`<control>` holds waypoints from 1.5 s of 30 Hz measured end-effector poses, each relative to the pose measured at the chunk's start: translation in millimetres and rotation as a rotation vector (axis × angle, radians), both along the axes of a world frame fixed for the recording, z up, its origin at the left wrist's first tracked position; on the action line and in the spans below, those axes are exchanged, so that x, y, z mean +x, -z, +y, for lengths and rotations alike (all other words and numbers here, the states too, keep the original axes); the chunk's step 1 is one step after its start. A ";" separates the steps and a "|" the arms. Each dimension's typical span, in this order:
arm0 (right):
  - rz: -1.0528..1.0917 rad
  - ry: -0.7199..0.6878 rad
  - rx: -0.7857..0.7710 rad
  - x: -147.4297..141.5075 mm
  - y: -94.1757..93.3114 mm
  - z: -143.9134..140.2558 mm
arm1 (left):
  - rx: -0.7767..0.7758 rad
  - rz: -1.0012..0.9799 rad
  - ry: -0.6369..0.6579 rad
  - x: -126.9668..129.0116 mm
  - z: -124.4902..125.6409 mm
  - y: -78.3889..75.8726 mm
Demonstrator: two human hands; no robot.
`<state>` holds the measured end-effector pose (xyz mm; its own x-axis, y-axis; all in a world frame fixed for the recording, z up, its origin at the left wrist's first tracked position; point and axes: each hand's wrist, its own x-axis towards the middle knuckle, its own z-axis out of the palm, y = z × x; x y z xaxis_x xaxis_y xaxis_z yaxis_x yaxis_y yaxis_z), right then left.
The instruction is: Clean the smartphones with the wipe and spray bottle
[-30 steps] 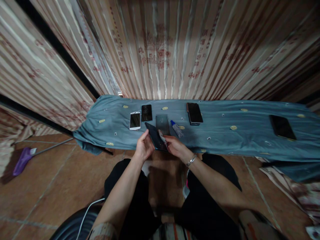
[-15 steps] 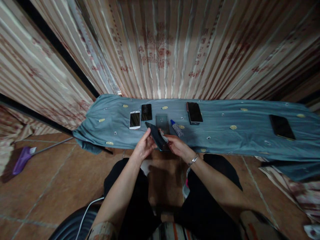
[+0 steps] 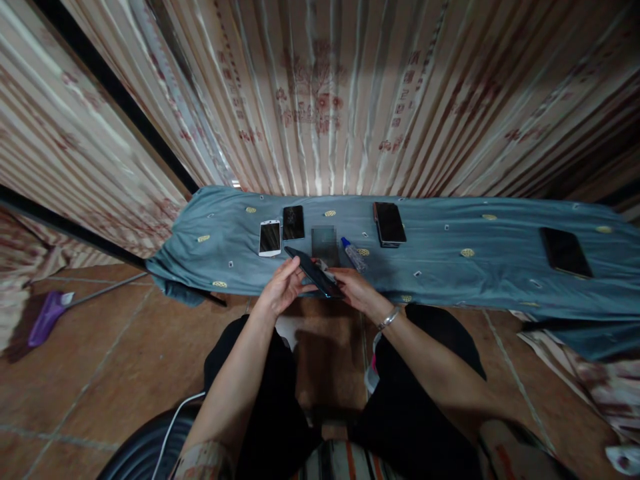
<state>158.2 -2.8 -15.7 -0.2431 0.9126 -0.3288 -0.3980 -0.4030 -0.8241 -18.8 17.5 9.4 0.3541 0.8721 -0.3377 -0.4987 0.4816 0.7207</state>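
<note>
From the head camera we see our left hand (image 3: 284,288) and right hand (image 3: 356,291) pinching a dark phone (image 3: 314,273) between them, tilted, just over the near edge of the blue cloth (image 3: 450,267), beside a small bottle (image 3: 353,254).

One head-worn camera looks forward and steeply down, close over the lap, onto the cloth-covered table (image 3: 450,267).

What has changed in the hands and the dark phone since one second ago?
The dark phone has tipped flatter and now shows more of its edge. The left hand and the right hand both keep hold of it, in almost the same place. The white phone, the small bottle and the blue cloth stayed as they were.
</note>
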 end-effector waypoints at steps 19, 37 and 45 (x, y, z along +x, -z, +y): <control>-0.362 -0.021 0.185 2.3 13.6 -11.8 | 0.032 0.070 -0.235 -16.8 6.5 4.9; -0.970 0.022 0.869 8.2 -11.8 -27.4 | 0.017 0.068 -0.371 -4.6 6.9 10.8; -0.911 -0.008 0.863 3.8 -21.9 -29.3 | 0.032 0.106 -0.482 3.9 4.0 11.1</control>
